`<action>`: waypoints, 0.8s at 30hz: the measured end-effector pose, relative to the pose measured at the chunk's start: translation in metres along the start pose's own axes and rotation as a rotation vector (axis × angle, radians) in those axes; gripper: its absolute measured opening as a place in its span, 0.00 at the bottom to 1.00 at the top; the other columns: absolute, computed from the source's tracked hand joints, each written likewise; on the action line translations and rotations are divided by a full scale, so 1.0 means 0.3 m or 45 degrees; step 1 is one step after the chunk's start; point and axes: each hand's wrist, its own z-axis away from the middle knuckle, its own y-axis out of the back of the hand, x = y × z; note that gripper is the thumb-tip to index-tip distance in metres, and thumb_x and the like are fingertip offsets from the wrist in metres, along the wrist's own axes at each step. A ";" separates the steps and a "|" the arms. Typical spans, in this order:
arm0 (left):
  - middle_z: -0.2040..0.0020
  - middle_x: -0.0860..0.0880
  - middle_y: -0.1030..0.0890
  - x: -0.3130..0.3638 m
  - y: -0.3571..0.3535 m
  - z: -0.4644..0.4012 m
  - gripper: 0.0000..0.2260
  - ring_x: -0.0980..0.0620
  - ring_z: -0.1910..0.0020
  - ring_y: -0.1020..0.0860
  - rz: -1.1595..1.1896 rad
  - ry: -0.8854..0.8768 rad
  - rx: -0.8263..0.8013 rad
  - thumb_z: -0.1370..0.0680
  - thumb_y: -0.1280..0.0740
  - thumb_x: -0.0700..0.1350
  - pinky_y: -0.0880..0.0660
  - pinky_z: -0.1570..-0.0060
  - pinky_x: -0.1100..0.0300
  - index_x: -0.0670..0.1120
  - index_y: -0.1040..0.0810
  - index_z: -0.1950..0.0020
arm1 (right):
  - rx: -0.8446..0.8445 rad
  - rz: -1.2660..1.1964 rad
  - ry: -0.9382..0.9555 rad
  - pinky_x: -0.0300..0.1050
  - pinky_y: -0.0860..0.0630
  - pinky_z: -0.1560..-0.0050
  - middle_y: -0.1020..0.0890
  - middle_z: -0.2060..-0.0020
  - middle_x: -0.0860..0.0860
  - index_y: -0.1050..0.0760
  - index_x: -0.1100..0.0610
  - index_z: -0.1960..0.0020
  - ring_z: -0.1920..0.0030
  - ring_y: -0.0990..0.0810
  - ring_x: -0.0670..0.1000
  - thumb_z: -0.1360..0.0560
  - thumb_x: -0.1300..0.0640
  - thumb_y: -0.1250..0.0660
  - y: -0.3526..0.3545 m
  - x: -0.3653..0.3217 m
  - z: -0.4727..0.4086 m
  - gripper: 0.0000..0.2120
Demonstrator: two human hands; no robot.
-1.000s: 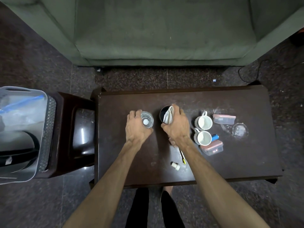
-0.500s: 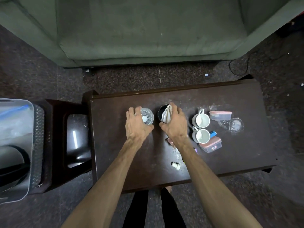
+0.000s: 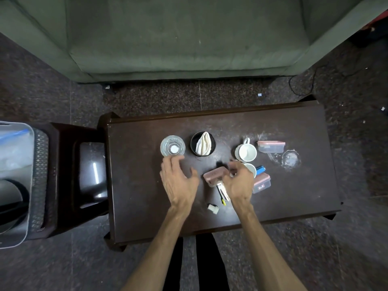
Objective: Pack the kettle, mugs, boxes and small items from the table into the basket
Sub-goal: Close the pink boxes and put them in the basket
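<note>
Dark wooden table [image 3: 294,196] fills centre frame, green sofa [image 3: 189,34] across the top, person's two bare forearms coming up from the bottom edge. Left hand [image 3: 178,181] hovers open, fingers spread, just below the clear glass [image 3: 172,148], holding nothing; whether the fingertips touch the glass rim can't be told. Right hand [image 3: 239,181] sits right of centre, fingers curled at the right end of a small pink-lidded box [image 3: 215,175]; looks like a grip but blur hides the contact, can't tell if it is closed on it. Box lies tilted, between the two hands. Just below the box a pen [image 3: 220,194] and a small white cap-like item [image 3: 213,207] lie on the table. Black cup [image 3: 202,143] with folded white cloth inside stands right of the glass, upper centre. White mug [image 3: 246,151] right of that, second white mug [image 3: 251,169] partly hidden behind the right hand. Blue lighter-like item [image 3: 260,169] beside the second mug. Two more pink-lidded boxes: one upper right [image 3: 271,146], one below the lighter [image 3: 261,182]. Round clear glass piece [image 3: 290,159] at far right. Grey basket [image 3: 39,175] at left frame edge on a dark stool [image 3: 88,175], kettle [image 3: 10,198] and a plastic bag [image 3: 12,148] already in it.
</note>
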 end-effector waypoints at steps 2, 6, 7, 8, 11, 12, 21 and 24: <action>0.50 0.50 0.21 0.028 -0.038 0.058 0.10 0.44 0.51 0.20 0.056 0.067 -0.167 0.30 0.26 0.42 0.21 0.47 0.46 0.48 0.19 0.49 | -0.025 0.020 -0.057 0.49 0.19 0.47 0.14 0.57 0.51 0.15 0.57 0.45 0.53 0.15 0.58 0.25 0.59 0.28 0.026 0.035 0.000 0.09; 0.47 0.49 0.21 0.080 -0.134 0.115 0.10 0.43 0.48 0.19 0.037 0.340 -0.475 0.24 0.28 0.49 0.23 0.44 0.50 0.48 0.19 0.45 | -0.142 0.147 -0.018 0.52 0.18 0.46 0.12 0.52 0.54 0.17 0.54 0.41 0.49 0.14 0.60 0.24 0.52 0.27 0.039 0.082 -0.028 0.14; 0.43 0.47 0.22 0.083 -0.157 0.118 0.14 0.41 0.44 0.20 0.022 0.401 -0.508 0.24 0.28 0.50 0.25 0.43 0.50 0.47 0.20 0.41 | -0.163 0.171 0.004 0.52 0.19 0.46 0.12 0.52 0.54 0.17 0.54 0.39 0.48 0.14 0.60 0.25 0.51 0.27 0.035 0.088 -0.036 0.15; 0.40 0.46 0.23 0.082 -0.181 0.119 0.18 0.41 0.41 0.20 -0.002 0.440 -0.543 0.24 0.28 0.51 0.26 0.41 0.50 0.47 0.22 0.37 | -0.174 0.199 0.016 0.52 0.19 0.46 0.12 0.52 0.53 0.18 0.53 0.39 0.47 0.14 0.60 0.25 0.51 0.27 0.035 0.094 -0.046 0.16; 0.35 0.44 0.23 0.060 -0.244 0.118 0.23 0.41 0.36 0.22 0.024 0.599 -0.620 0.24 0.26 0.53 0.26 0.36 0.50 0.46 0.24 0.32 | -0.102 0.235 -0.011 0.49 0.22 0.48 0.12 0.51 0.53 0.18 0.53 0.40 0.45 0.16 0.61 0.25 0.55 0.29 0.049 0.113 -0.073 0.14; 0.36 0.43 0.22 0.049 -0.257 0.113 0.22 0.41 0.36 0.21 0.101 0.702 -0.608 0.24 0.25 0.54 0.25 0.35 0.50 0.46 0.23 0.34 | -0.037 0.236 -0.024 0.49 0.23 0.49 0.13 0.50 0.54 0.18 0.53 0.41 0.44 0.18 0.61 0.26 0.56 0.29 0.059 0.119 -0.074 0.14; 0.47 0.41 0.16 0.094 -0.327 0.101 0.16 0.42 0.52 0.16 0.913 1.407 -0.527 0.27 0.27 0.44 0.16 0.47 0.47 0.40 0.21 0.41 | 0.300 -0.074 -0.208 0.44 0.31 0.55 0.14 0.56 0.52 0.17 0.53 0.52 0.53 0.16 0.59 0.28 0.54 0.27 0.116 0.240 -0.102 0.06; 0.51 0.41 0.18 0.099 -0.337 0.109 0.18 0.44 0.54 0.19 0.916 1.438 -0.508 0.28 0.27 0.37 0.17 0.50 0.51 0.37 0.20 0.38 | 0.272 -0.076 -0.226 0.45 0.29 0.54 0.13 0.56 0.52 0.16 0.52 0.52 0.54 0.16 0.59 0.29 0.54 0.27 0.124 0.254 -0.110 0.06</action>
